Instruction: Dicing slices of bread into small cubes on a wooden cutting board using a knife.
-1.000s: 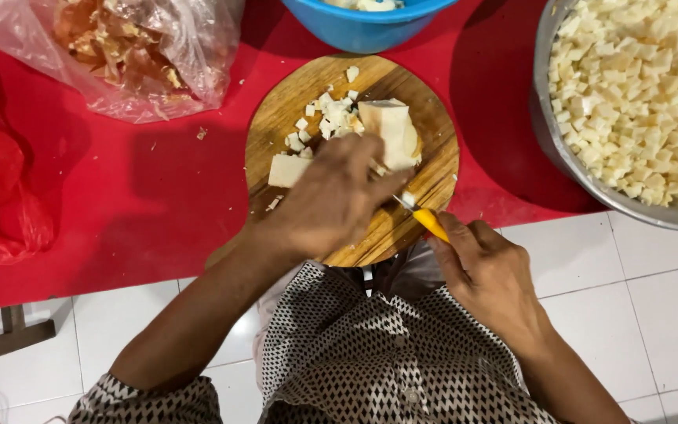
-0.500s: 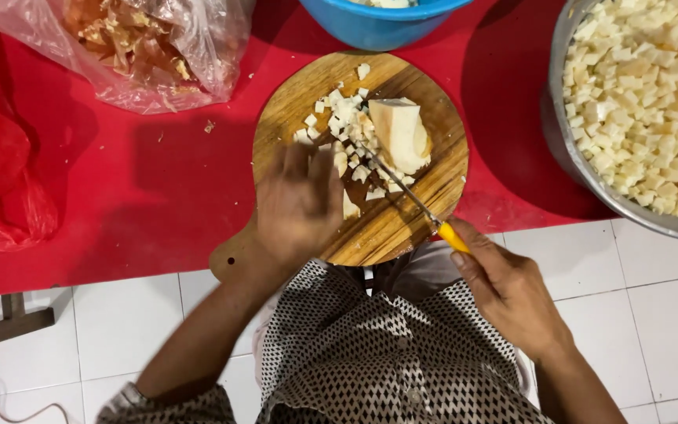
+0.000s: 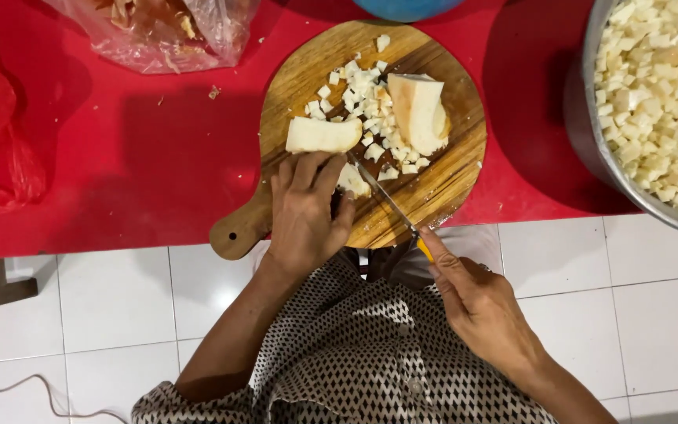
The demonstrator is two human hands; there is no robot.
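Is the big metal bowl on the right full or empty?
Nearly full: the metal bowl holds pale cubes piled close to its rim.
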